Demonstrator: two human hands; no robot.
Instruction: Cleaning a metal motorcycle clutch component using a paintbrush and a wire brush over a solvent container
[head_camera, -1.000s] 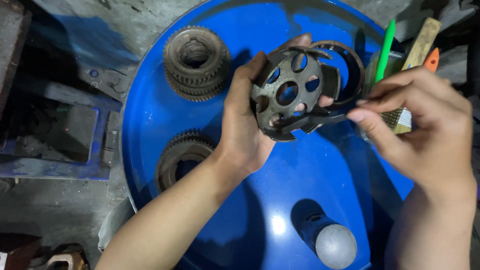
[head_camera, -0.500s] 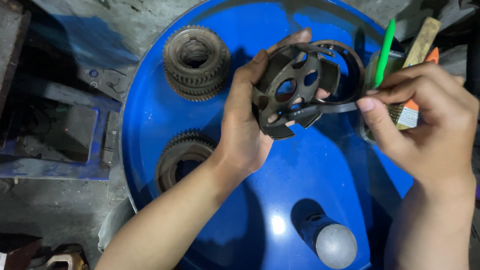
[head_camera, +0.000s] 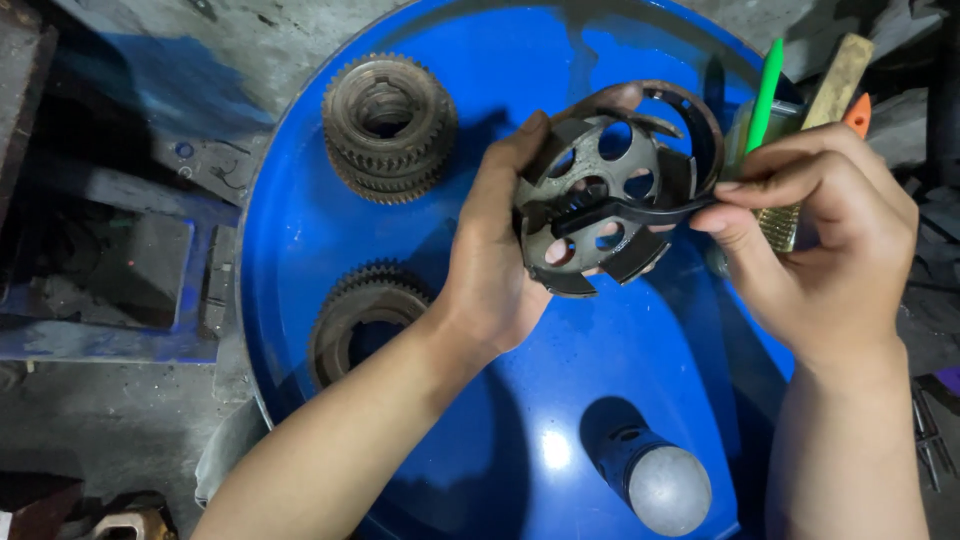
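My left hand (head_camera: 495, 265) grips a dark round metal hub with several holes (head_camera: 600, 195), held up over the blue drum top (head_camera: 500, 420). My right hand (head_camera: 815, 235) pinches the handle of a black brush-like tool (head_camera: 630, 212), whose end lies across the hub's face. A thin metal ring (head_camera: 700, 125) sits behind the hub. A wire brush head (head_camera: 783, 225) shows behind my right fingers.
A stacked toothed gear (head_camera: 388, 125) lies at the drum's upper left and a ring gear (head_camera: 362, 320) at its left edge. A grey round cap (head_camera: 665, 490) stands near the front. A green stick (head_camera: 765, 90) and a wooden handle (head_camera: 838, 75) rest at the upper right.
The hub has been tilted and turned slightly in my left hand. My right hand has shifted the black tool across the hub's face.
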